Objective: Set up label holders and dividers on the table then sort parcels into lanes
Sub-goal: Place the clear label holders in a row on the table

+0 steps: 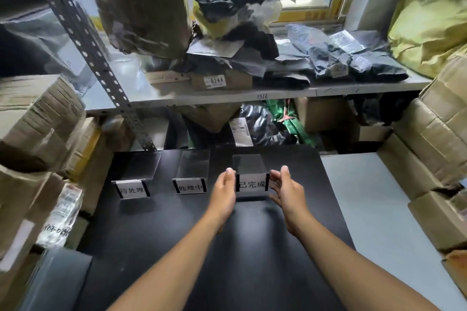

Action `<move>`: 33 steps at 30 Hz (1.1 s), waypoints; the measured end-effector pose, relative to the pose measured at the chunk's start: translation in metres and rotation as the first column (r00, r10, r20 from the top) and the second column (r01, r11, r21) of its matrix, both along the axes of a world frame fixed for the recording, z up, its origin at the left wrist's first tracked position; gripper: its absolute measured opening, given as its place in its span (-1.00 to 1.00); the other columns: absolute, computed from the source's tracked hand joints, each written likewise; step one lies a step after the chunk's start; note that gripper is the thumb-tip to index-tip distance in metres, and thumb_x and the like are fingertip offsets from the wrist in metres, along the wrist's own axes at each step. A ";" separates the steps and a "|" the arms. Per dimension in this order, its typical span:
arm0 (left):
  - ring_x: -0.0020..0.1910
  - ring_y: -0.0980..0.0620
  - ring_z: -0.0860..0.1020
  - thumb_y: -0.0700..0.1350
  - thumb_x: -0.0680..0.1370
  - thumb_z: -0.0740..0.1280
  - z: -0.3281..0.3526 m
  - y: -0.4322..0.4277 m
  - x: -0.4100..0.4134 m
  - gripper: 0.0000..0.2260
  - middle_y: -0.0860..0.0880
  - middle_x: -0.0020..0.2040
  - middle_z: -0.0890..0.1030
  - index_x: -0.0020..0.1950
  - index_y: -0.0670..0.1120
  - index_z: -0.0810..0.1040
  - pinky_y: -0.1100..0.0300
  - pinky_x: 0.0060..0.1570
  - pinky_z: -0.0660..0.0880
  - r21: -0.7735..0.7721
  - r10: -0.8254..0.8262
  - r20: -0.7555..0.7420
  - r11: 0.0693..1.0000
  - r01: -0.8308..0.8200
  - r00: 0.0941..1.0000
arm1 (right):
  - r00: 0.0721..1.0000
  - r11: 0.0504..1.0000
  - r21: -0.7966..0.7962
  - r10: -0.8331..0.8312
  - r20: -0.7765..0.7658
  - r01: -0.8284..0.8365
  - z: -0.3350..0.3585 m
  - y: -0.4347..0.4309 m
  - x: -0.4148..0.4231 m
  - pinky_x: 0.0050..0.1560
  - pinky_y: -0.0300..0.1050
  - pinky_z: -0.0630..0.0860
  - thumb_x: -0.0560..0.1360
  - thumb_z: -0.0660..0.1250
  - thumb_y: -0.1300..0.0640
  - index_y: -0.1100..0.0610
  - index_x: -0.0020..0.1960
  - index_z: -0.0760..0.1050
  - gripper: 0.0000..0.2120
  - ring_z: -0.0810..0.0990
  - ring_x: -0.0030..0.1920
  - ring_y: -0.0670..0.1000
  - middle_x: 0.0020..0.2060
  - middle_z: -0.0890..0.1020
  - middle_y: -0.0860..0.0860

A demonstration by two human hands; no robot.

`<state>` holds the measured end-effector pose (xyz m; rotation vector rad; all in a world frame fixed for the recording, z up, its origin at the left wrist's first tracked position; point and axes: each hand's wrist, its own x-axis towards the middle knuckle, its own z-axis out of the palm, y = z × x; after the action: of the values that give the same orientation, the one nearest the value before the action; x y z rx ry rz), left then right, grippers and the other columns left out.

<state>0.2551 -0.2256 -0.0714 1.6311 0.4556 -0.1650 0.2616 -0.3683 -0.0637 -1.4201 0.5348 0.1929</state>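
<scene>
While both forearms reach in from the near edge of the black table (227, 247), head view shows three clear acrylic label holders standing in a row across its far half, each with a white card facing the near edge. Left label holder (132, 188), near the left edge, reads 待处理. Middle label holder (190, 185) reads 处理中. Right label holder (251, 184), roughly mid-width of the table, reads 已完成; it stands upright on the surface. Left hand (223, 189) is flat against that holder's left side, fingers straight and together, thumb uppermost, pinching nothing. Right hand (283, 189) sits just beside the holder's right side, fingers loosely spread and slightly bent, holding nothing; whether its fingertips touch the acrylic cannot be told. A pale grey surface (366, 197) adjoins the table's right edge. Beyond the far edge runs a metal shelf (227, 98) carrying a carton marked 0244 (219, 81), crumpled grey poly mailers (336, 58) and a yellow bag (429, 30). Stacked cardboard boxes (38, 118) crowd the left edge, more cartons (434, 134) the right.
</scene>
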 end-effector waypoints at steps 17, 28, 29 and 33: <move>0.12 0.03 0.53 0.05 0.70 0.06 -0.040 -0.005 0.020 -0.68 -0.01 0.11 0.57 0.19 -0.06 0.54 0.07 0.19 0.46 0.024 0.076 0.010 0.997 -0.076 0.997 | 0.998 0.995 -0.089 0.049 -0.029 -0.052 -0.040 -0.009 0.022 0.28 0.08 0.54 0.66 0.17 -0.12 -0.01 -0.05 0.60 -0.70 0.66 0.08 0.03 -0.05 0.68 -0.11; 0.27 -0.10 0.46 -0.03 0.66 0.11 -0.003 0.038 -0.039 -0.70 -0.01 0.31 0.48 0.35 -0.03 0.44 0.04 0.18 0.41 0.890 -0.244 -0.178 0.373 0.261 0.953 | 0.835 0.136 -0.959 0.531 -0.143 -0.250 0.008 -0.023 0.014 -0.09 -0.03 0.41 0.62 0.12 0.03 0.07 0.14 0.53 -0.74 0.57 0.13 0.19 0.13 0.63 0.03; 0.27 -0.10 0.46 -0.03 0.65 0.11 0.003 0.044 -0.045 -0.70 -0.02 0.32 0.48 0.35 -0.03 0.44 0.03 0.18 0.41 0.908 -0.247 -0.204 0.314 0.277 0.947 | 0.819 0.079 -0.964 0.548 -0.173 -0.256 0.012 -0.021 0.010 -0.09 -0.03 0.42 0.62 0.11 0.02 0.09 0.11 0.53 -0.74 0.57 0.12 0.19 0.12 0.62 0.04; 0.29 -0.11 0.44 -0.02 0.65 0.10 0.019 0.071 -0.072 -0.69 -0.03 0.33 0.48 0.36 -0.01 0.43 0.03 0.18 0.39 0.924 -0.206 -0.289 0.194 0.329 0.935 | 0.773 -0.002 -0.964 0.597 -0.215 -0.266 0.023 -0.011 -0.014 -0.08 -0.05 0.42 0.61 0.12 0.01 0.08 0.09 0.54 -0.74 0.56 0.11 0.15 0.09 0.62 0.03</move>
<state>0.1831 -0.1542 -0.0527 3.0218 0.3294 -0.2558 0.2475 -0.3790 -0.0406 -2.9375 -0.2065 0.1400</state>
